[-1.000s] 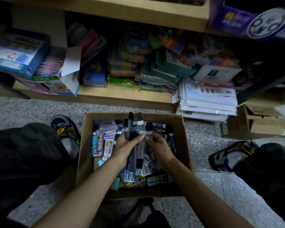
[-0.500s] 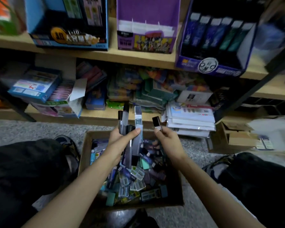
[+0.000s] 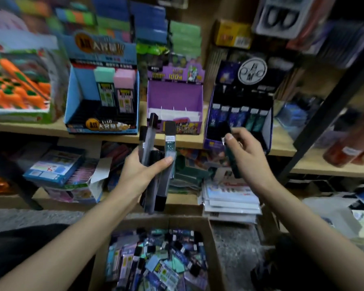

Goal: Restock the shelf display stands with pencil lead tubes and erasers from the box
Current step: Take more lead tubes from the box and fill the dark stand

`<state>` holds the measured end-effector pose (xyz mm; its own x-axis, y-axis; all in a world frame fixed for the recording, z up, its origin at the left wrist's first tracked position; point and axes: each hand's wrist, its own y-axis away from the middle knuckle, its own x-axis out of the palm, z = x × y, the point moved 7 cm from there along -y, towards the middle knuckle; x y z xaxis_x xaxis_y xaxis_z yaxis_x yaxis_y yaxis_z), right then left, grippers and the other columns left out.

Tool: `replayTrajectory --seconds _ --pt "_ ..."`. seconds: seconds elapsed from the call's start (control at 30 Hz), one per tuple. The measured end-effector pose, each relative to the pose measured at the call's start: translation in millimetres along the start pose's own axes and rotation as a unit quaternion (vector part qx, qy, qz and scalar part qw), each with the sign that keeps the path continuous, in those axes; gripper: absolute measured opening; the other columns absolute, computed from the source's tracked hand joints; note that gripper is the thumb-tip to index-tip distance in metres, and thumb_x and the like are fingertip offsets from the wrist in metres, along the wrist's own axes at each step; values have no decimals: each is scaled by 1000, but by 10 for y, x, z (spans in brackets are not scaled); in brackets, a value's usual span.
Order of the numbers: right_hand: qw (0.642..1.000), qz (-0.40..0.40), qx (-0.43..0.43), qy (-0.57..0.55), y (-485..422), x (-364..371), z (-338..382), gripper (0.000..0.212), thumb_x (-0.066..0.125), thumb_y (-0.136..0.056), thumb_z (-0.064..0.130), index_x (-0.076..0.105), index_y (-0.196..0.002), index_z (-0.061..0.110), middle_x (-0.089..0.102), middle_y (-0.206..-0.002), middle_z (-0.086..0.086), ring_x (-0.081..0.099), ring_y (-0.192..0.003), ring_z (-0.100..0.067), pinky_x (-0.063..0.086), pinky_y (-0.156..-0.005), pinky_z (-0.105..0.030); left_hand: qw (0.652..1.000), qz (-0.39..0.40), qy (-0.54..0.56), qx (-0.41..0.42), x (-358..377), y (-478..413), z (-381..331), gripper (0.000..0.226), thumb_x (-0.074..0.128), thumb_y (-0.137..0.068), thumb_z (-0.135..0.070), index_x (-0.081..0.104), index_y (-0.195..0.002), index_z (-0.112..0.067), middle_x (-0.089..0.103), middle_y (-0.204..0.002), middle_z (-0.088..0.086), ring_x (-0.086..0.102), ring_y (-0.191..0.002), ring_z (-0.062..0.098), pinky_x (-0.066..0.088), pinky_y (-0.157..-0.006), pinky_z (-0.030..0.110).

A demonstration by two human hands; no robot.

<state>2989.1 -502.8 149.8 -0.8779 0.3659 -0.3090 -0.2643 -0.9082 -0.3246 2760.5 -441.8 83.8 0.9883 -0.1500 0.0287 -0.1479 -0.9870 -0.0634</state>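
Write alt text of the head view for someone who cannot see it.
A person's left hand grips a bundle of pencil lead tubes while the right hand holds a single tube near a dark display stand on a shelf. An open cardboard box of stock sits below.

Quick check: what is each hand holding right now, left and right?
Left hand: grips a bundle of lead tubes, held upright.
Right hand: pinches a single dark lead tube.

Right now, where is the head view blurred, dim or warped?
Head view: dim throughout; motion blur smears the carrot box; the right hand and its tube are soft; the tubes in the left hand are sharpest; wide-angle stretching toward the borders.
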Motion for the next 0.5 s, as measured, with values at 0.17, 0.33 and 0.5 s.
replayTrajectory --seconds 0.17,0.33,0.5 --pt "989 -75 -87 93 -421 -484 294 2 58 -92 20 60 -91 19 60 -77 9 54 -70 2 45 -69 -23 998 -22 1 57 -61 -301 -505 50 79 -47 -47 62 -90 -28 72 -82 -13 69 -79 6 51 -66 23" --pt "972 -142 -64 177 -764 -958 151 21 64 -88 25 67 -103 10 66 -94 0 59 -87 -12 47 -78 -26 995 -38 5 89 -2 -542 -650 44 79 -52 -44 63 -90 -29 73 -86 -10 69 -82 9 52 -70 27" --pt "980 -122 -39 151 -994 -972 -101 14 67 -86 20 67 -95 9 68 -94 -5 63 -93 -22 53 -84 -43 994 -41 37 91 225 -646 -618 44 77 -55 -41 63 -93 -24 72 -80 -14 68 -75 2 49 -59 12"
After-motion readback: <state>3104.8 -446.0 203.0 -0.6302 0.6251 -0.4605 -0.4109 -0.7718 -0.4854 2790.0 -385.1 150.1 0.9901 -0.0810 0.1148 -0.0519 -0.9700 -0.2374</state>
